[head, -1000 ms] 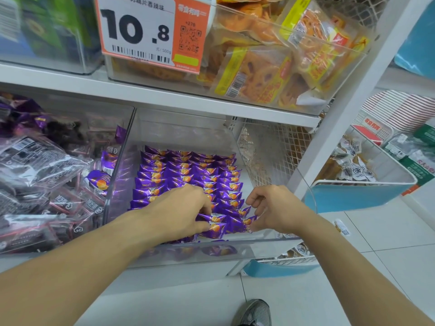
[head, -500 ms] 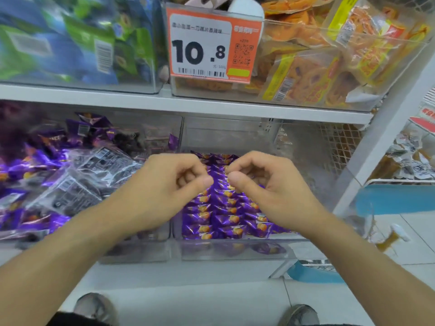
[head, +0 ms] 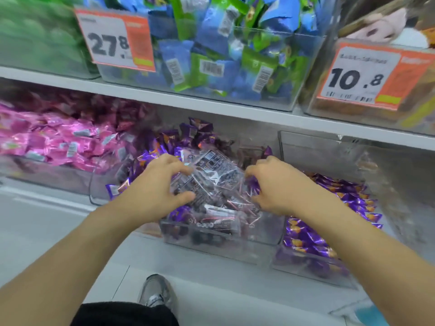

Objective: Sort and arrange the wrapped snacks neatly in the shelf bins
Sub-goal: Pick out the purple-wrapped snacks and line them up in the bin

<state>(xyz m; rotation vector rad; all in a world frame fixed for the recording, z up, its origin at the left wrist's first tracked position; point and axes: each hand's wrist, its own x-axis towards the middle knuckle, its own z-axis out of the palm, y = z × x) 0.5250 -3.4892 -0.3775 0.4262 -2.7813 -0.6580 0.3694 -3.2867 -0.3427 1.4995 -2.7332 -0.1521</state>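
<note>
A clear bin (head: 219, 238) on the lower shelf holds a jumble of clear-wrapped dark snacks (head: 211, 175) mixed with purple wrapped snacks (head: 188, 132). My left hand (head: 155, 189) has its fingers curled around the left side of the clear-wrapped pile. My right hand (head: 277, 184) curls over the pile's right side, with a purple wrapper at its fingertips. To the right, a second clear bin (head: 310, 262) contains purple snacks with orange marks (head: 348, 201) laid in tidy rows.
Pink wrapped snacks (head: 54, 142) fill the bin at left. On the upper shelf stand bins of blue and green packets (head: 211, 55) with price tags 27.8 (head: 113, 41) and 10.8 (head: 360, 78). My shoe (head: 157, 292) is on the white floor below.
The view has swung left. Both hands have left the tidy purple rows and now reach into the neighbouring mixed bin, closing on the clear-wrapped pile.
</note>
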